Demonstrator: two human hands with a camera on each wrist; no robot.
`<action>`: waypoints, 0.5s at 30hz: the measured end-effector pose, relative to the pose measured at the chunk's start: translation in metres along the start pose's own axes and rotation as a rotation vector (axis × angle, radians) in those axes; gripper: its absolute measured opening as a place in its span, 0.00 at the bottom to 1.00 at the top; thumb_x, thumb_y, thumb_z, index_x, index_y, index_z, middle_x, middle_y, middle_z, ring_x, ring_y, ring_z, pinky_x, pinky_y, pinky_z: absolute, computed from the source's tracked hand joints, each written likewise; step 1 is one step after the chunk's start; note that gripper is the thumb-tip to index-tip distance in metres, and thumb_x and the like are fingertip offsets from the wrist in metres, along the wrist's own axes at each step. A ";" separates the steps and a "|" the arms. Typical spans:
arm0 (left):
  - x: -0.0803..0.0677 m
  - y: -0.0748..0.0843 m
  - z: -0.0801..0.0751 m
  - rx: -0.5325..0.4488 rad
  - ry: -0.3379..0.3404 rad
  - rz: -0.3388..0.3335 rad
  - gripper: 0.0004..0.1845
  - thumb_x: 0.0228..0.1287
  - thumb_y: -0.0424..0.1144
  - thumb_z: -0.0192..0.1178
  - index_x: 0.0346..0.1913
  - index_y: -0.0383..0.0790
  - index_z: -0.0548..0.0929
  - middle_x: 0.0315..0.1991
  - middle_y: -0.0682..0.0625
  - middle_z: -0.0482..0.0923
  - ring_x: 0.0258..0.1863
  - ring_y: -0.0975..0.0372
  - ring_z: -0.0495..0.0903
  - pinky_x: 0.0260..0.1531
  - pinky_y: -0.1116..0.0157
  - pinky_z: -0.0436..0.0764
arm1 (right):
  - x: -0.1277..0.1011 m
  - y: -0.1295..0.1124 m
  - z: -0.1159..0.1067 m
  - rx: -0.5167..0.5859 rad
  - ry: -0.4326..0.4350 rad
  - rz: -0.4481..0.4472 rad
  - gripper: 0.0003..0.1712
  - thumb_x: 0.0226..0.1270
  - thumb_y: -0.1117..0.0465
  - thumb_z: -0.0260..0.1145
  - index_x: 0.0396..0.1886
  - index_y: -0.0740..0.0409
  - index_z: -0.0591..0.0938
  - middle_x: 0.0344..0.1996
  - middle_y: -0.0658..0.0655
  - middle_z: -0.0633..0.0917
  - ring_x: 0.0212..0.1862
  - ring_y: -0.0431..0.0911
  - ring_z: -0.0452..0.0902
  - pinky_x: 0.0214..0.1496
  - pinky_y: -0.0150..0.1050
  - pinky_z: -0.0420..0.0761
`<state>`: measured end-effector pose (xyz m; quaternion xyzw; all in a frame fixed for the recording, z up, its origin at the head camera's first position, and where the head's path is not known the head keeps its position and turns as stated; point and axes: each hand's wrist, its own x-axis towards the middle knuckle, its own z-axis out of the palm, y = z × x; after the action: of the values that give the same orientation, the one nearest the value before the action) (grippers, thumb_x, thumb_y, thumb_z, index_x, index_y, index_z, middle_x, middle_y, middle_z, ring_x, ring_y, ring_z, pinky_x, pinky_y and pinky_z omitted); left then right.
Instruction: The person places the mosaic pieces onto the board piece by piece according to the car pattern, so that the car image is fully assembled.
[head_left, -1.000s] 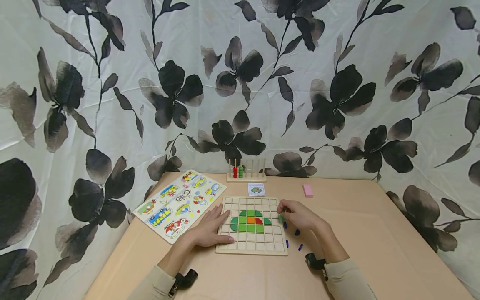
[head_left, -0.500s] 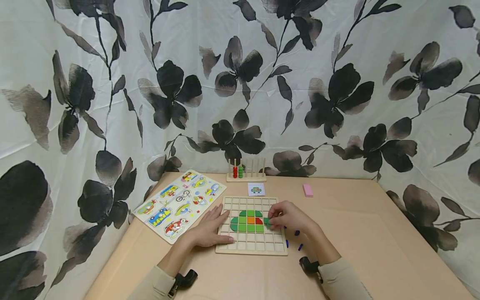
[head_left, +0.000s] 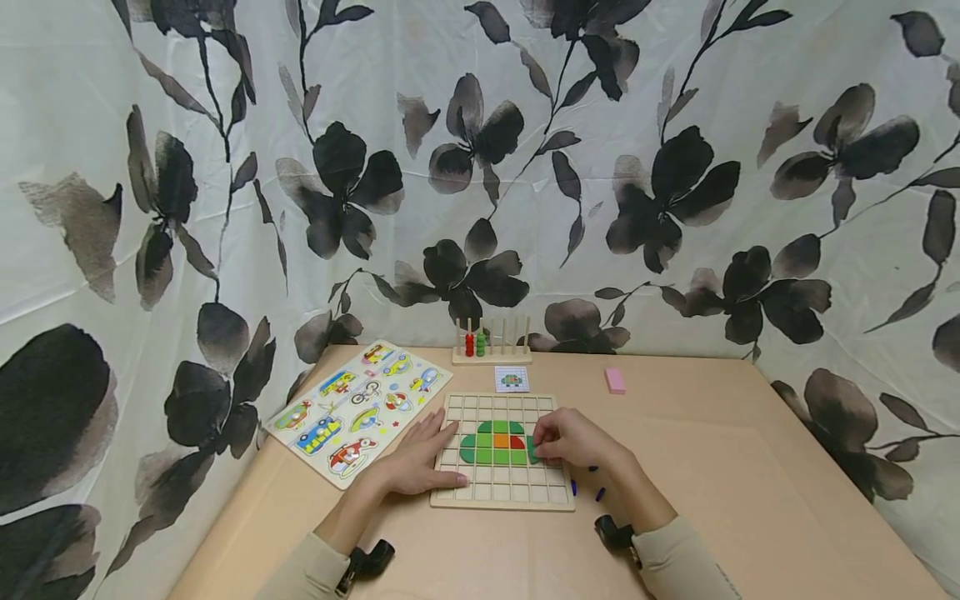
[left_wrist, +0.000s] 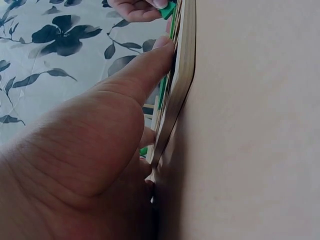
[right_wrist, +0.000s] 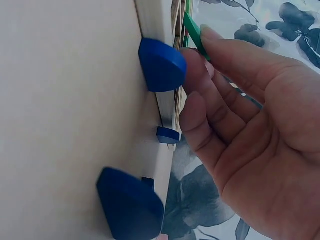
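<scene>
A wooden grid board (head_left: 502, 498) lies on the tan table, with a green, orange and red tile picture (head_left: 495, 443) in its middle. My left hand (head_left: 420, 454) rests flat on the board's left edge, thumb along the front; the left wrist view shows the thumb (left_wrist: 145, 70) pressed on the board's edge (left_wrist: 180, 85). My right hand (head_left: 566, 437) pinches a green tile (head_left: 533, 451) at the picture's right end, seen in the right wrist view as the green tile (right_wrist: 192, 30) under a fingertip. Blue tiles (right_wrist: 160, 65) lie beside the board's right edge.
A vehicle peg puzzle (head_left: 360, 408) lies left of the board. Behind it are a small pattern card (head_left: 512, 379), a bead abacus (head_left: 491, 343) and a pink block (head_left: 615, 381). Flower-print cloth hangs all around the table.
My right hand moved left from the board's right edge, carrying the green tile to the right end of the tile picture. The left hand stayed put.
</scene>
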<state>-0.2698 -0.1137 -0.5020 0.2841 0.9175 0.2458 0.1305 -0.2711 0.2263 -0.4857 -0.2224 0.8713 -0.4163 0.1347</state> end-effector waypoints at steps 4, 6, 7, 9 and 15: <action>0.000 0.000 0.000 -0.002 -0.001 0.000 0.55 0.63 0.70 0.65 0.84 0.43 0.56 0.86 0.37 0.38 0.85 0.44 0.37 0.84 0.44 0.39 | 0.000 -0.002 0.001 -0.028 -0.010 0.000 0.05 0.66 0.66 0.75 0.32 0.56 0.86 0.24 0.51 0.85 0.25 0.43 0.78 0.26 0.31 0.80; 0.000 0.000 0.000 -0.003 -0.002 0.000 0.55 0.63 0.70 0.64 0.84 0.43 0.56 0.86 0.37 0.38 0.85 0.44 0.37 0.84 0.44 0.39 | -0.001 -0.003 0.001 -0.031 -0.017 0.004 0.05 0.66 0.65 0.75 0.32 0.56 0.86 0.23 0.50 0.85 0.25 0.42 0.77 0.26 0.31 0.80; 0.000 0.000 0.000 -0.005 -0.003 -0.001 0.55 0.63 0.70 0.65 0.84 0.43 0.56 0.86 0.37 0.38 0.85 0.44 0.37 0.84 0.44 0.39 | -0.001 -0.003 0.001 -0.034 -0.020 0.006 0.05 0.66 0.65 0.75 0.32 0.56 0.87 0.23 0.50 0.85 0.25 0.42 0.77 0.26 0.31 0.79; 0.000 0.000 0.000 -0.001 -0.004 -0.001 0.56 0.63 0.70 0.64 0.84 0.43 0.56 0.86 0.37 0.38 0.85 0.44 0.37 0.84 0.44 0.40 | -0.001 -0.003 0.001 -0.038 -0.022 0.003 0.04 0.65 0.65 0.76 0.32 0.56 0.87 0.23 0.50 0.84 0.25 0.41 0.76 0.26 0.31 0.78; 0.001 -0.001 0.000 0.003 -0.005 -0.004 0.56 0.63 0.70 0.64 0.84 0.43 0.55 0.86 0.37 0.37 0.85 0.44 0.37 0.84 0.44 0.40 | -0.002 -0.004 0.001 -0.065 -0.021 -0.008 0.04 0.63 0.65 0.77 0.33 0.56 0.88 0.22 0.49 0.82 0.24 0.38 0.73 0.24 0.30 0.74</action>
<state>-0.2709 -0.1141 -0.5027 0.2831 0.9182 0.2433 0.1328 -0.2684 0.2246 -0.4829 -0.2342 0.8821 -0.3858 0.1347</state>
